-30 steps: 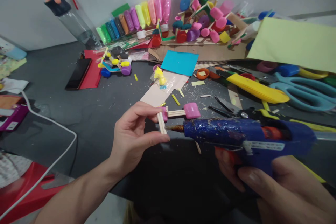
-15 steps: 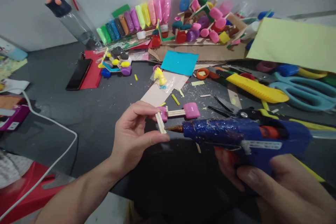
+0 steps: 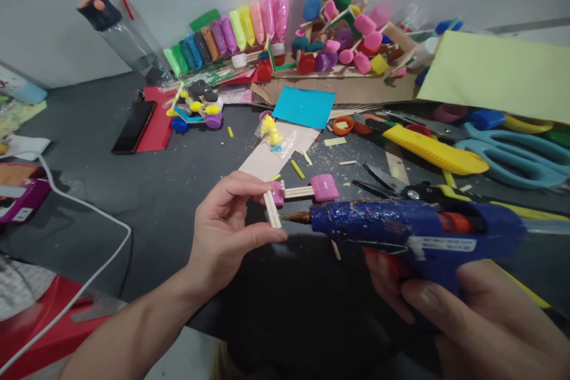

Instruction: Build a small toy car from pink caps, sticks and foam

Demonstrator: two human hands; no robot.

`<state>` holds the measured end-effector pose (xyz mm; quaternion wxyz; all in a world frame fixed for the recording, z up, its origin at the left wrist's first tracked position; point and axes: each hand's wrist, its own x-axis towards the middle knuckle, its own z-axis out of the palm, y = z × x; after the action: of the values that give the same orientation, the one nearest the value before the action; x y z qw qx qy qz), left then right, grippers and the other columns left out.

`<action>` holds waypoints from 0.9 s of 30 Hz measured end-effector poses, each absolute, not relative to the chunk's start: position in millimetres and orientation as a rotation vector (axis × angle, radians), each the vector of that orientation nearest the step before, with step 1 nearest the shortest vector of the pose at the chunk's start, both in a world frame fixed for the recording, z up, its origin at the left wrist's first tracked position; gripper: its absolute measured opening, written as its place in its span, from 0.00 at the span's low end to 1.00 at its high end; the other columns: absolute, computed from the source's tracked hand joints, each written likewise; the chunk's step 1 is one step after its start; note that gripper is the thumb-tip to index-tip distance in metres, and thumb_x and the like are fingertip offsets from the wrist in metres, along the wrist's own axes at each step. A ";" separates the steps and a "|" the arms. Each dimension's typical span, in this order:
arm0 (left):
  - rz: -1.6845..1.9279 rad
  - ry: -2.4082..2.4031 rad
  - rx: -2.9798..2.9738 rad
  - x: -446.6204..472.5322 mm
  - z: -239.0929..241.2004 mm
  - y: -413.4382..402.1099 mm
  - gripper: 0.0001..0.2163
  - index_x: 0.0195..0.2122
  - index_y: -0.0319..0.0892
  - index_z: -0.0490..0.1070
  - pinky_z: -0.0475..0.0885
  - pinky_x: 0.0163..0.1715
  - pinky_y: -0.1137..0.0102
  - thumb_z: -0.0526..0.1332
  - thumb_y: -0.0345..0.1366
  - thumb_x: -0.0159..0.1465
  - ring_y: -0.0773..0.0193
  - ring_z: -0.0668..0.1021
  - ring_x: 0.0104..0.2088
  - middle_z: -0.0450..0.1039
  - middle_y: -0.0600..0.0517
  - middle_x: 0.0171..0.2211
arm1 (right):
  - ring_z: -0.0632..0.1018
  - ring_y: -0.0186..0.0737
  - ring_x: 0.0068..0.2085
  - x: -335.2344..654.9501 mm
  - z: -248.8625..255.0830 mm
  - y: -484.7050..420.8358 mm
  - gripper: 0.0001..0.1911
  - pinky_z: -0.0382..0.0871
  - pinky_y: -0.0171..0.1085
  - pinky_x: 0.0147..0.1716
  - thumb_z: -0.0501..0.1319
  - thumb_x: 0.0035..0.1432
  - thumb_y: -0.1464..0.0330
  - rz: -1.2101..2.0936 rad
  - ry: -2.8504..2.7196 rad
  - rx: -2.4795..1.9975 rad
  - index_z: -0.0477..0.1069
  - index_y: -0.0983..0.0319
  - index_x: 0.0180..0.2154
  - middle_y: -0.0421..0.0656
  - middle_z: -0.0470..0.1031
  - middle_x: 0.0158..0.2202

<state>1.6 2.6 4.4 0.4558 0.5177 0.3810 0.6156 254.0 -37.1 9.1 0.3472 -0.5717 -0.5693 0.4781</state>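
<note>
My left hand [image 3: 222, 228] pinches a small model of wooden sticks with pink caps [image 3: 297, 193], held above the dark table between thumb and fingers. A blue glue gun [image 3: 409, 231] is gripped in my right hand [image 3: 467, 320] at the lower right. Its brown nozzle [image 3: 294, 217] points left and touches or nearly touches the wooden sticks just below the left pink cap.
The dark table [image 3: 146, 190] carries a black phone [image 3: 132, 126] on red card, a white cable [image 3: 89, 208], a yellow utility knife [image 3: 434, 151], teal scissors [image 3: 512, 157], blue card [image 3: 305, 107], yellow paper [image 3: 499, 74], clay packs [image 3: 231, 29] and several coloured cap models [image 3: 342, 29] by the wall.
Almost nothing differs; the glue gun has shifted very slightly, its nozzle staying at the sticks. My left hand holds the model in the same place.
</note>
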 end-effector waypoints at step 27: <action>1.535 0.902 1.265 -0.3 3.1 4.9 0.17 0.39 0.47 0.81 0.73 0.38 0.73 0.79 0.30 0.48 0.67 0.77 0.36 0.77 0.54 0.35 | 0.73 0.41 0.21 258.7 3.3 -39.1 0.25 0.75 0.37 0.20 0.64 0.55 0.44 1.301 -1.466 -1.521 0.82 0.58 0.29 0.42 0.73 0.20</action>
<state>-0.3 4.9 3.1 0.4608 0.5143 0.3665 0.6236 258.7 -39.1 3.3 0.3244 -0.5801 -0.5588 0.4960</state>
